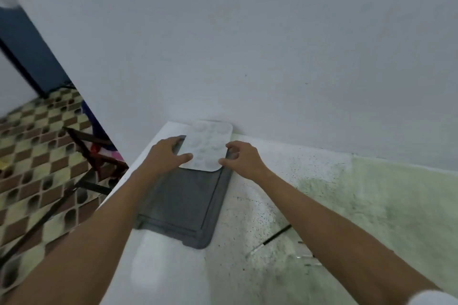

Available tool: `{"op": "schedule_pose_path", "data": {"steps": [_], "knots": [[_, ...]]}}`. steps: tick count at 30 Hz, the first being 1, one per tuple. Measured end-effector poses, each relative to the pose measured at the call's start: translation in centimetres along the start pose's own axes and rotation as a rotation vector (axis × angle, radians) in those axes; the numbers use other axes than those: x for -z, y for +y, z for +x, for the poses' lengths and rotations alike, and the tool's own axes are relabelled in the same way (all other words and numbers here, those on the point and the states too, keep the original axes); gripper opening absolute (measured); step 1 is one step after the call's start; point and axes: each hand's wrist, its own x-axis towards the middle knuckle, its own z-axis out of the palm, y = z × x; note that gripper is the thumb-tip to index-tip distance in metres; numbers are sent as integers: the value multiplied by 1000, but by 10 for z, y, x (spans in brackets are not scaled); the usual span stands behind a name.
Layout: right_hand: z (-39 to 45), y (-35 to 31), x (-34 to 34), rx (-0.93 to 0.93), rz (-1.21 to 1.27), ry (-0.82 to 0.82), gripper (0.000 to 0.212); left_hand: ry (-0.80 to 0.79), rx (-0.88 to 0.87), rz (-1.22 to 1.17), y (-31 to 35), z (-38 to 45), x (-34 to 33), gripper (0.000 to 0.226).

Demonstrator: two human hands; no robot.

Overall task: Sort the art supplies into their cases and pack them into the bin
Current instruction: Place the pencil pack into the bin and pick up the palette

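- White plastic palette (207,147), rounded, with shallow round wells, lies on the far end of a smooth dark grey lid (183,203).
- Left hand (166,153) pinches its left edge; right hand (241,157) grips its right edge, fingers curled.
- Speckled white bench (260,205); thin brushes (275,236), perhaps, blurred at right.

We count one white paint palette (207,147) with round wells; the wells are too blurred to number. One dark grey flat lid or tray (183,202) lies beneath it. Two hands in view: one left hand (167,155), one right hand (244,160). One thin dark brush-like stick (276,235) on the speckled surface, with a few small items near it too blurred to count. One dark wooden chair (93,153) on the patterned floor.
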Motion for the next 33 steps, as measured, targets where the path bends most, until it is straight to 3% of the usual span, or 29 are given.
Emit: {"op": "schedule_pose_path", "data": {"steps": [6,12,17,20,24,29,33], "knots": [[37,9,-25,-83,54,20,84,-86,18,-69,-27,38,-10,57],[26,1,-23,-89,428,184,76,-98,32,-345,-32,37,-26,69],[-11,7,5,-99,726,191,78,-178,0,-532,10,10,-41,78],[-42,4,30,-88,831,225,70,-82,-41,-628,45,-10,-47,83],[-102,-6,83,63,762,231,58,38,-123,-754,99,-35,-24,92],[-204,-8,154,233,522,273,60,-179,-187,-982,172,-81,-16,80],[-283,29,190,201,444,262,72,-370,-217,-1042,206,-136,-48,72]]}}
